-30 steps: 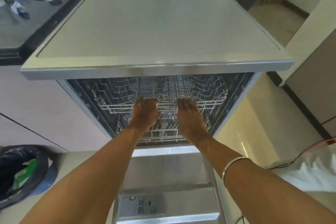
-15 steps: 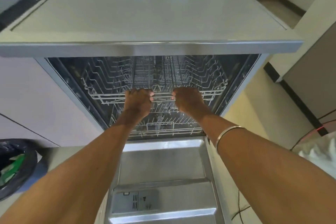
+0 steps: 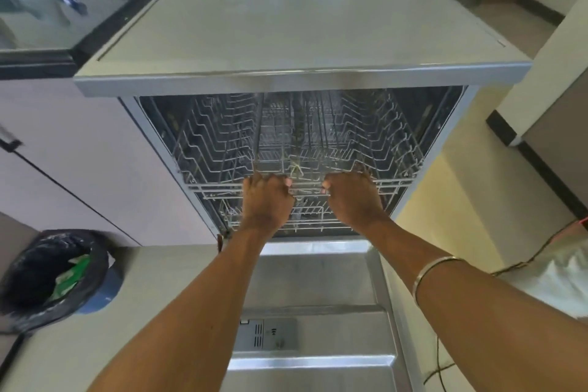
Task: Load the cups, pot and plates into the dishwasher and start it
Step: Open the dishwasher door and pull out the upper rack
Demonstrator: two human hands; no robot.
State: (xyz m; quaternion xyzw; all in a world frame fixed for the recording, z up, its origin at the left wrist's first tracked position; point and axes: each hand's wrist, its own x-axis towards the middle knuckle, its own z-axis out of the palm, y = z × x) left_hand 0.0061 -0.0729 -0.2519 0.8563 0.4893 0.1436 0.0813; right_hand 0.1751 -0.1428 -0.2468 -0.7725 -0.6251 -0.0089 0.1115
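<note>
Both the left hand (image 3: 266,200) and the right hand (image 3: 353,197) curl their fingers tight around the front bar of the top rack (image 3: 216,165) in the open dishwasher (image 3: 286,25).

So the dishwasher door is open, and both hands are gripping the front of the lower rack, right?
Not quite. In the head view the door is open and both hands grip a rack's front rail, left hand and right hand, but it is the upper rack, not the lower rack beneath it.
</note>
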